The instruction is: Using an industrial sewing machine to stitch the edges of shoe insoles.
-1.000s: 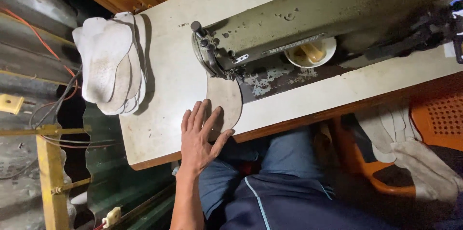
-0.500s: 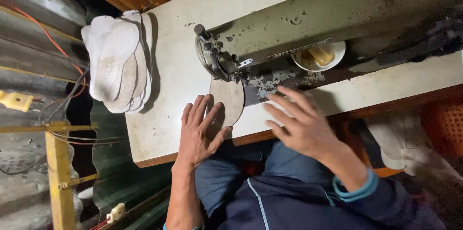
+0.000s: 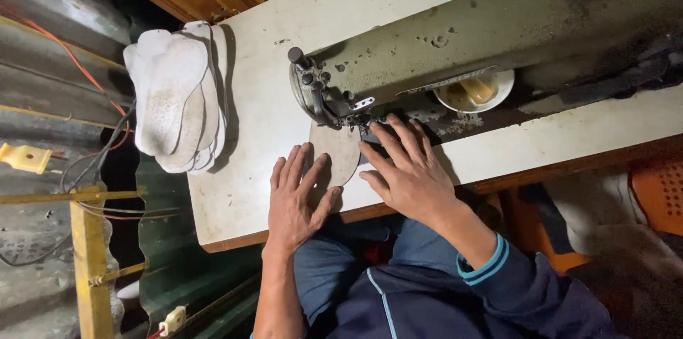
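Dim worktable (image 3: 256, 168): left hand (image 3: 295, 197) and right hand (image 3: 409, 172) flat, fingers spread, on insole (image 3: 340, 150) (needle hidden).

A small silver label plate (image 3: 442, 81) on the sewing machine (image 3: 498, 33).

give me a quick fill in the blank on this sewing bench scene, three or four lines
1. Both hands press a flat insole piece under the head of a ____ machine.
2. The left hand lies flat with its fingers ____.
3. The stack of white insoles lies on the table on the ____ hand's side.
4. The right hand comes out of a dark ____ sleeve.

Missing words: sewing; spread; left; blue
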